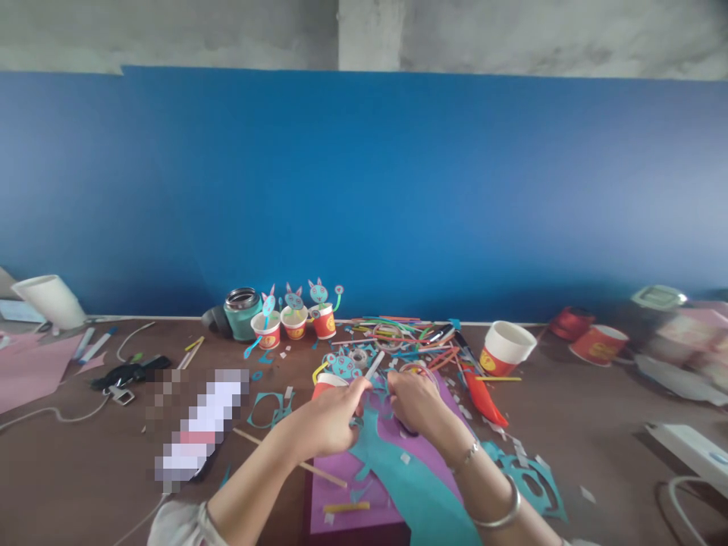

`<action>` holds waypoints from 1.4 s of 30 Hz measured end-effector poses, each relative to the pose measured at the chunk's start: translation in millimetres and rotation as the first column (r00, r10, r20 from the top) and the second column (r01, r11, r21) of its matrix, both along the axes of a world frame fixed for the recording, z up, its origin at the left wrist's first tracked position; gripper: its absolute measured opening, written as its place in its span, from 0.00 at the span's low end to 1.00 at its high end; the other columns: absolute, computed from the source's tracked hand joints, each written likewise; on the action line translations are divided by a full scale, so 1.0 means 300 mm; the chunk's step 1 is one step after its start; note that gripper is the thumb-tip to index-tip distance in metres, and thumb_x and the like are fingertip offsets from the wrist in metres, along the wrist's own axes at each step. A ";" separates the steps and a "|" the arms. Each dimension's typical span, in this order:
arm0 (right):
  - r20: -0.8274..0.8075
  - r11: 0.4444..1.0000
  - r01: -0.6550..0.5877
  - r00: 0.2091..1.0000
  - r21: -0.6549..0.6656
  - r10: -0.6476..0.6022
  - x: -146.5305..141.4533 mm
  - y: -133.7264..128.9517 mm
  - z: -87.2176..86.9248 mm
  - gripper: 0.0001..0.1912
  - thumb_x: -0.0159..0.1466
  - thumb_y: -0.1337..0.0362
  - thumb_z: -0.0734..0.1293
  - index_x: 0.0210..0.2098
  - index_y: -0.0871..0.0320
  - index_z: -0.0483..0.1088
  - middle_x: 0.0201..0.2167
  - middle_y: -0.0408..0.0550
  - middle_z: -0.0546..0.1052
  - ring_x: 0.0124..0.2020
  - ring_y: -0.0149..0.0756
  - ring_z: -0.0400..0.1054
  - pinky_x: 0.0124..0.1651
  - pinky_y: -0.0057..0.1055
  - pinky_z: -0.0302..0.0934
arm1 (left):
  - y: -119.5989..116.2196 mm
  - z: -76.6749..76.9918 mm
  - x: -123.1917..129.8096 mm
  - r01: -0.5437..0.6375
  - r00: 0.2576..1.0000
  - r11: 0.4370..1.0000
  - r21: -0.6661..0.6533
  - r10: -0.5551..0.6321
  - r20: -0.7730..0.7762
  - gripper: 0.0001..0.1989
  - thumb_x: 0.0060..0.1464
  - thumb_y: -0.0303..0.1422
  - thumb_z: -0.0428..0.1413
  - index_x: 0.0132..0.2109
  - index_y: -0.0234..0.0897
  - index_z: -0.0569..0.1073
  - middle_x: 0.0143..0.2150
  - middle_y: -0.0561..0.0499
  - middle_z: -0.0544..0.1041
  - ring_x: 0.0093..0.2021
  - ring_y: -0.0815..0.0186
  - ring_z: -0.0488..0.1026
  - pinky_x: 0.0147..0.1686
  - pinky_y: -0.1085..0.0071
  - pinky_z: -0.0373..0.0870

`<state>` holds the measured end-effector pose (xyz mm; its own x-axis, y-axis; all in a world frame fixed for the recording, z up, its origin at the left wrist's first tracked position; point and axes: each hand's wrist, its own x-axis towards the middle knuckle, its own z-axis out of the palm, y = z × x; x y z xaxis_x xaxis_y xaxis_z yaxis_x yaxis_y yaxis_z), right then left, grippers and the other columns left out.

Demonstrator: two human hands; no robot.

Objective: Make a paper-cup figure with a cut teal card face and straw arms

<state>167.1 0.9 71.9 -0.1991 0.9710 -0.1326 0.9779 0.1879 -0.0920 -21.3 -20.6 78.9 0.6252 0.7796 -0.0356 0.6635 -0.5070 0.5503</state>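
My left hand (335, 417) is closed, with a pale strip (374, 365) sticking up by its thumb; its grip on the strip is not clear. Facing it, my right hand (414, 398) has its fingers curled in, and what they hold is hidden. Both hands are over a purple board (341, 523) bearing a teal paper sheet (421, 489) and small scraps. Just behind my left hand stands a red and white paper cup (328, 384) with a teal cat-like cutout (341, 365) at its top.
Three decorated cups (266, 332) stand at the back beside a teal flask (243, 315). Coloured pipe cleaners (392, 331) lie behind the hands. White-topped cups (506, 349) and orange-handled scissors (486, 398) are right. A phone (202, 432) lies left; cut teal paper (540, 485) lies right.
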 end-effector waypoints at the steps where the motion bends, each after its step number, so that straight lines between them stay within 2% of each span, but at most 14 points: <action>1: -0.002 1.000 0.000 1.000 -0.007 0.000 0.003 0.001 0.003 0.12 0.56 0.74 0.61 0.35 0.63 0.74 0.36 0.60 0.79 0.42 0.48 0.73 0.37 0.32 0.60 | 0.005 -0.006 -0.003 -0.001 1.000 1.000 0.007 0.001 0.004 0.31 0.43 0.23 0.52 0.56 0.42 0.58 0.40 0.48 0.74 0.39 0.61 0.72 0.35 0.72 0.64; 6: -0.046 0.991 -0.076 0.996 -0.113 0.071 -0.005 -0.018 0.012 0.11 0.54 0.74 0.62 0.29 0.59 0.76 0.28 0.54 0.81 0.34 0.41 0.75 0.31 0.27 0.59 | 0.029 -0.025 -0.019 -0.053 0.998 0.997 0.051 0.051 0.042 0.30 0.44 0.20 0.50 0.55 0.43 0.58 0.40 0.49 0.73 0.38 0.63 0.71 0.35 0.72 0.64; 10: -0.082 0.974 -0.151 0.987 -0.169 0.139 -0.019 -0.042 0.016 0.13 0.55 0.72 0.62 0.34 0.58 0.77 0.35 0.54 0.81 0.37 0.42 0.75 0.33 0.27 0.60 | 0.036 -0.020 -0.023 -0.086 0.993 0.993 0.078 0.080 0.085 0.29 0.44 0.19 0.50 0.54 0.43 0.59 0.39 0.50 0.74 0.39 0.63 0.71 0.37 0.71 0.64; 14: -0.093 0.950 -0.184 0.982 -0.251 0.166 -0.037 -0.060 0.027 0.12 0.50 0.69 0.69 0.35 0.60 0.76 0.34 0.54 0.81 0.35 0.45 0.75 0.33 0.29 0.63 | 0.035 -0.017 -0.019 -0.053 0.995 0.995 0.086 0.045 0.087 0.29 0.44 0.20 0.50 0.54 0.42 0.60 0.38 0.51 0.74 0.38 0.63 0.71 0.37 0.71 0.64; 17: -0.032 0.938 -0.183 0.983 -0.295 0.181 -0.061 -0.087 0.040 0.28 0.43 0.63 0.75 0.44 0.64 0.73 0.42 0.61 0.77 0.42 0.52 0.72 0.41 0.35 0.64 | 0.036 -0.018 -0.016 -0.044 0.997 0.994 0.102 0.038 0.067 0.29 0.42 0.20 0.49 0.54 0.42 0.61 0.36 0.53 0.74 0.36 0.64 0.71 0.37 0.71 0.64; 19: 0.025 0.937 -0.168 0.983 -0.305 0.185 -0.077 -0.116 0.043 0.36 0.43 0.61 0.75 0.51 0.67 0.67 0.49 0.66 0.71 0.50 0.56 0.66 0.48 0.40 0.62 | 0.037 -0.017 -0.016 -0.057 0.997 0.993 0.103 0.051 0.058 0.28 0.43 0.20 0.48 0.53 0.42 0.61 0.36 0.53 0.74 0.35 0.65 0.71 0.36 0.71 0.64; 21: 0.052 0.942 -0.152 0.983 -0.299 0.175 -0.085 -0.149 0.034 0.37 0.45 0.62 0.73 0.53 0.67 0.64 0.52 0.67 0.68 0.53 0.57 0.63 0.51 0.43 0.60 | 0.039 -0.013 -0.017 -0.067 0.997 0.994 0.091 0.062 0.051 0.27 0.43 0.21 0.49 0.52 0.41 0.61 0.36 0.53 0.74 0.35 0.65 0.71 0.36 0.72 0.64; 25: 0.045 0.969 -0.123 0.990 -0.215 0.135 -0.068 -0.199 -0.021 0.30 0.48 0.67 0.67 0.51 0.66 0.65 0.48 0.66 0.70 0.49 0.56 0.65 0.49 0.45 0.60 | 0.038 0.004 -0.019 -0.067 0.997 0.995 0.069 0.065 0.033 0.25 0.44 0.21 0.49 0.52 0.41 0.61 0.35 0.52 0.74 0.34 0.66 0.70 0.35 0.72 0.63; 28: 0.025 0.981 -0.117 0.992 -0.154 0.122 -0.038 -0.207 -0.069 0.31 0.47 0.68 0.65 0.52 0.67 0.64 0.47 0.65 0.69 0.49 0.57 0.64 0.50 0.46 0.58 | 0.035 0.014 -0.020 -0.098 0.995 0.993 0.064 0.097 0.017 0.26 0.44 0.21 0.49 0.52 0.41 0.62 0.35 0.52 0.75 0.33 0.66 0.71 0.34 0.73 0.63; 31: 0.027 0.986 -0.130 0.991 -0.106 0.134 -0.008 -0.197 -0.090 0.34 0.46 0.69 0.65 0.53 0.67 0.62 0.48 0.65 0.68 0.50 0.56 0.62 0.53 0.46 0.54 | 0.037 0.014 -0.026 -0.118 0.993 0.991 0.063 0.117 0.020 0.26 0.43 0.21 0.49 0.52 0.41 0.63 0.36 0.52 0.75 0.34 0.65 0.71 0.34 0.73 0.62; 35: 0.002 0.989 -0.130 0.991 -0.069 0.131 0.036 -0.165 -0.062 0.32 0.46 0.71 0.65 0.52 0.67 0.63 0.48 0.65 0.69 0.51 0.55 0.62 0.52 0.44 0.54 | 0.048 -0.002 -0.041 -0.106 0.994 0.993 0.053 0.105 0.024 0.28 0.43 0.22 0.49 0.54 0.41 0.62 0.37 0.51 0.75 0.34 0.65 0.71 0.33 0.72 0.62; 39: -0.136 0.991 -0.056 0.990 -0.123 0.040 0.092 -0.126 -0.017 0.28 0.46 0.68 0.65 0.49 0.64 0.64 0.45 0.60 0.71 0.45 0.51 0.66 0.47 0.40 0.57 | 0.061 -0.020 -0.049 -0.113 0.993 0.992 0.057 0.111 0.029 0.28 0.44 0.23 0.49 0.55 0.41 0.61 0.38 0.50 0.75 0.36 0.63 0.71 0.34 0.72 0.63; 42: -0.194 0.990 -0.013 0.981 -0.137 -0.014 0.123 -0.112 -0.008 0.29 0.47 0.68 0.65 0.50 0.61 0.63 0.45 0.59 0.72 0.45 0.50 0.66 0.45 0.39 0.57 | 0.066 -0.027 -0.050 -0.109 0.994 0.993 0.043 0.108 0.032 0.28 0.44 0.24 0.49 0.56 0.41 0.61 0.39 0.50 0.76 0.37 0.62 0.72 0.34 0.71 0.63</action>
